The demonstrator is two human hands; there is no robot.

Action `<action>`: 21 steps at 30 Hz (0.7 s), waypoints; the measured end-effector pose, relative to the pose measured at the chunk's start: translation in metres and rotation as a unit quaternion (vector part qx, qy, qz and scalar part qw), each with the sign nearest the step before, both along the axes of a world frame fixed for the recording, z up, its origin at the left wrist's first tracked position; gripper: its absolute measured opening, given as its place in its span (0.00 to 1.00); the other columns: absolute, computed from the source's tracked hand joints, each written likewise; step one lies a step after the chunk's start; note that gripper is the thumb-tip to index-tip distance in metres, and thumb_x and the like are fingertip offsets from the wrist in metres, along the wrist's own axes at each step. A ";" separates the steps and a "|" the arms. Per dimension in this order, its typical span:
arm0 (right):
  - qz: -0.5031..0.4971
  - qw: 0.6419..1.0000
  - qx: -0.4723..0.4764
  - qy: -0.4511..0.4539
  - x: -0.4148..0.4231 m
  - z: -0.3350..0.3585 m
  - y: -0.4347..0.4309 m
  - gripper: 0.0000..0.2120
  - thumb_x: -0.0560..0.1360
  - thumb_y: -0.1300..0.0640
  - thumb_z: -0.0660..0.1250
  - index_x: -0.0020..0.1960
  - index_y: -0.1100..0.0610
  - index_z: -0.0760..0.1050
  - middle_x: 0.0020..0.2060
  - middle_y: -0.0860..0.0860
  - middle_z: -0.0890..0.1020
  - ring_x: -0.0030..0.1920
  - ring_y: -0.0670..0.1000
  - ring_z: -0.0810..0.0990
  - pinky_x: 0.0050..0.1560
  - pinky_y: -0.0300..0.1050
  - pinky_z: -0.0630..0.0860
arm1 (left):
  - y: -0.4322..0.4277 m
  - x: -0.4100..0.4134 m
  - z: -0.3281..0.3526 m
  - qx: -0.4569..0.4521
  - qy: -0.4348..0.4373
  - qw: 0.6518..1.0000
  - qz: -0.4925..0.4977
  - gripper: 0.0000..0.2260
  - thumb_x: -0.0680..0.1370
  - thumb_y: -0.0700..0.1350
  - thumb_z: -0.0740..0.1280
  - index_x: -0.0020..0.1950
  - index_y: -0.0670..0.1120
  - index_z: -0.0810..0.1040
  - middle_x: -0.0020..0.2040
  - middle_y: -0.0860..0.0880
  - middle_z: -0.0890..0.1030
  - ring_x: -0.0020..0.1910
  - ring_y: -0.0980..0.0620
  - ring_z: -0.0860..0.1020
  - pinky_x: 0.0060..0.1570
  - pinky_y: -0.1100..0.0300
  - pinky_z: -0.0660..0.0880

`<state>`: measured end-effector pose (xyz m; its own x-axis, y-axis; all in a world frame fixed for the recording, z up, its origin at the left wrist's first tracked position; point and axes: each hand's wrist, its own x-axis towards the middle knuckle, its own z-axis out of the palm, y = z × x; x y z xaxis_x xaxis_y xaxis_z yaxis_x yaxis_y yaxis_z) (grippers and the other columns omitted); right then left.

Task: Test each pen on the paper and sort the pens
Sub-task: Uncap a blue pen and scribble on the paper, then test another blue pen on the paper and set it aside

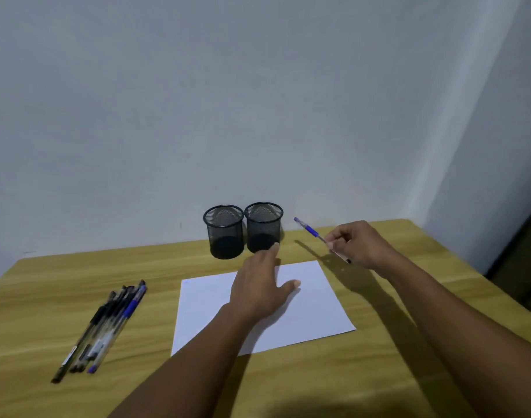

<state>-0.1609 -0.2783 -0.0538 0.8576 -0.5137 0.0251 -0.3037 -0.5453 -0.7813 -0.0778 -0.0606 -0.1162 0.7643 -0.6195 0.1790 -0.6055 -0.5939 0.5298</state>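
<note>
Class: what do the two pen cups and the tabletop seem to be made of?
Pen cups: likely black metal mesh with a matte finish; the wall shows through the fine grid. Tabletop: light wood or wood-look laminate, smooth, with straight grain streaks; which one cannot be told.

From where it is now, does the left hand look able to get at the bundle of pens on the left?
Probably yes. The left hand is open over the paper, holding nothing, and only bare table lies between it and the bundle of pens.
</note>
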 end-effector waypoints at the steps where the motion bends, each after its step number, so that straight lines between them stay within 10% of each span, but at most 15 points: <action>1: -0.035 0.999 -0.014 -0.002 -0.006 -0.007 -0.010 0.07 0.76 0.65 0.68 0.46 0.58 0.85 0.36 0.54 0.84 0.37 0.52 0.79 0.35 0.38 0.73 | -0.009 -0.008 -0.004 0.038 -0.007 0.999 -0.022 0.38 0.75 0.65 0.67 0.80 0.53 0.57 0.77 0.50 0.65 0.76 0.48 0.62 0.71 0.50 0.65; 8: -0.133 0.985 -0.103 0.028 -0.031 -0.053 -0.028 0.10 0.75 0.61 0.65 0.38 0.49 0.79 0.44 0.54 0.85 0.45 0.57 0.83 0.48 0.46 0.79 | -0.031 -0.025 -0.032 0.158 -0.092 0.982 -0.044 0.30 0.80 0.67 0.46 0.80 0.56 0.57 0.82 0.48 0.56 0.81 0.44 0.51 0.78 0.45 0.53; 21: -0.154 0.965 -0.213 -0.021 -0.037 -0.085 -0.011 0.07 0.77 0.60 0.66 0.51 0.60 0.82 0.49 0.56 0.80 0.48 0.58 0.79 0.46 0.50 0.77 | -0.026 -0.030 -0.031 0.157 -0.071 0.985 -0.031 0.29 0.81 0.66 0.47 0.81 0.56 0.53 0.83 0.50 0.51 0.81 0.46 0.46 0.79 0.47 0.46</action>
<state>-0.1975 -0.2891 -0.1389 0.6604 -0.6789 0.3209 -0.4755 -0.7088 -0.5211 -0.1075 -0.0870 -0.1471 0.7045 -0.7058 0.0744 -0.7004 -0.6745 0.2333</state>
